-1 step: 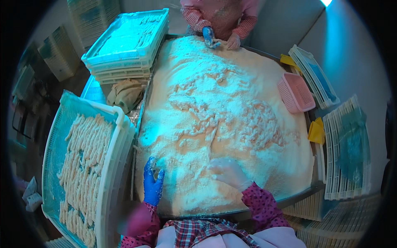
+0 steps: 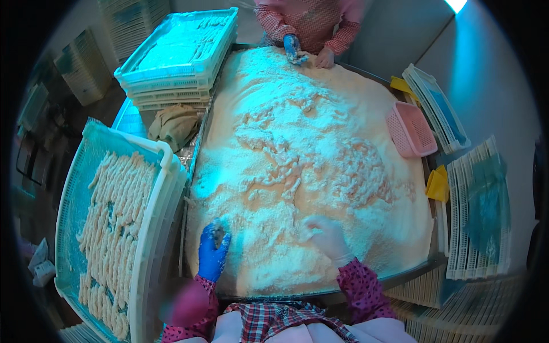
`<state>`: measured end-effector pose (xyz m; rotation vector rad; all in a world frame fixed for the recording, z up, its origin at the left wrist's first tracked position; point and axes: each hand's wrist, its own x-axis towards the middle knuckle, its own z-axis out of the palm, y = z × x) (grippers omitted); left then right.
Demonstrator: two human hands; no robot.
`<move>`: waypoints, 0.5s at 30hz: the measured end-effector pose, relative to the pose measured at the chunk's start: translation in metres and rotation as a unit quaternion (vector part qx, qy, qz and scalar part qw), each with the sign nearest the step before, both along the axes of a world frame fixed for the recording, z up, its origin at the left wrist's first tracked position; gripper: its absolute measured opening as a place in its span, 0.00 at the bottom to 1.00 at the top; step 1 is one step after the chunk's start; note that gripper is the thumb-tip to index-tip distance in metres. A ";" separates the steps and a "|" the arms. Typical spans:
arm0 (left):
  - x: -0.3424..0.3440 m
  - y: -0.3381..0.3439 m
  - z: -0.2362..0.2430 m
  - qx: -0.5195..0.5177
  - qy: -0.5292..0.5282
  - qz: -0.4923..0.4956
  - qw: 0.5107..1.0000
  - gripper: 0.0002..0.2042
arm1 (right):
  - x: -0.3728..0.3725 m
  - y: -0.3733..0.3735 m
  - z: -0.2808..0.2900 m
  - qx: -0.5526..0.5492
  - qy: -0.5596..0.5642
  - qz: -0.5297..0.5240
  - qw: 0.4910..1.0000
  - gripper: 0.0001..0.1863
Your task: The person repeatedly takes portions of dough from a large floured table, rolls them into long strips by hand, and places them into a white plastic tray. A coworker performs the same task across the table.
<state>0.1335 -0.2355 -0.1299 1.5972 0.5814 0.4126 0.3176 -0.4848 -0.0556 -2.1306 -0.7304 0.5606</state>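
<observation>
My left hand [image 2: 213, 254], in a blue glove dusted with crumbs, hovers over the near left of a table-wide bed of pale crumbs or flour [image 2: 257, 251]. Its thumb and fingers curve apart, and nothing held shows between them. To its right is my right hand [image 2: 326, 237], in a whitish translucent glove, low over the crumbs. Its fingers are bent leftward and somewhat apart, slightly blurred, with no held thing visible. Coated, lumpy strips [image 2: 286, 166] lie heaped in the middle of the bed. Left of my left hand, rows of coated strips [image 2: 114, 217] lie in a white crate [image 2: 150, 240].
Stacked crates [image 2: 171, 86] and a crumpled beige cloth [image 2: 174, 123] are at the far left. A pink basket [image 2: 410, 130], a yellow cloth [image 2: 437, 184] and white crates [image 2: 479, 211] line the right edge. A co-worker's gloved hands [image 2: 309, 55] work at the far edge.
My right hand has shifted a little to the right. My left hand stays almost in place, its fingers slightly more curved. The whole view has tilted slightly.
</observation>
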 end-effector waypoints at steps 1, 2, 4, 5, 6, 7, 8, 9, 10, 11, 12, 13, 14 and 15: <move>-0.001 -0.002 -0.004 -0.005 0.028 -0.035 0.999 0.21 | 0.000 -0.002 -0.013 0.006 -0.015 -0.059 0.998 0.23; 0.010 -0.013 -0.014 0.076 -0.018 -0.039 0.996 0.19 | 0.001 0.001 -0.033 0.018 -0.034 -0.124 0.992 0.23; 0.038 -0.040 -0.007 0.187 -0.032 -0.093 0.977 0.22 | -0.009 0.032 -0.034 -0.037 -0.251 -0.119 0.960 0.25; 0.050 -0.052 -0.009 0.206 -0.039 -0.105 0.972 0.24 | -0.020 0.051 -0.042 0.008 -0.230 -0.136 0.964 0.24; 0.061 -0.065 -0.002 0.186 -0.047 -0.133 0.972 0.24 | -0.031 0.064 -0.056 0.049 -0.212 -0.152 0.964 0.23; 0.069 -0.072 0.005 0.168 -0.056 -0.162 0.971 0.24 | -0.031 0.069 -0.063 0.092 -0.192 -0.167 0.963 0.23; 0.071 -0.069 0.014 0.175 -0.065 -0.169 0.968 0.24 | -0.022 0.063 -0.050 0.188 -0.014 -0.197 0.962 0.22; 0.066 -0.065 0.025 0.178 -0.071 -0.178 0.965 0.24 | -0.016 0.047 -0.023 0.271 0.168 -0.219 0.922 0.21; 0.060 -0.061 0.029 0.180 -0.076 -0.191 0.962 0.24 | -0.013 0.034 0.000 0.310 0.227 -0.237 0.892 0.20; 0.049 -0.049 0.023 0.173 -0.059 -0.148 0.972 0.22 | -0.009 0.028 0.020 0.346 0.290 -0.250 0.856 0.19; 0.037 -0.035 0.012 0.120 -0.047 -0.104 0.986 0.21 | -0.004 0.027 0.037 0.352 0.237 -0.262 0.867 0.18; 0.027 -0.027 0.001 0.061 -0.039 -0.064 0.995 0.21 | -0.004 0.025 0.044 0.352 0.177 -0.280 0.876 0.17; 0.021 -0.022 -0.003 0.047 -0.028 -0.039 0.998 0.20 | -0.006 0.024 0.040 0.340 0.109 -0.256 0.898 0.18; 0.022 -0.015 -0.002 0.037 -0.020 -0.015 0.999 0.19 | -0.008 0.027 0.033 0.330 0.039 -0.229 0.915 0.18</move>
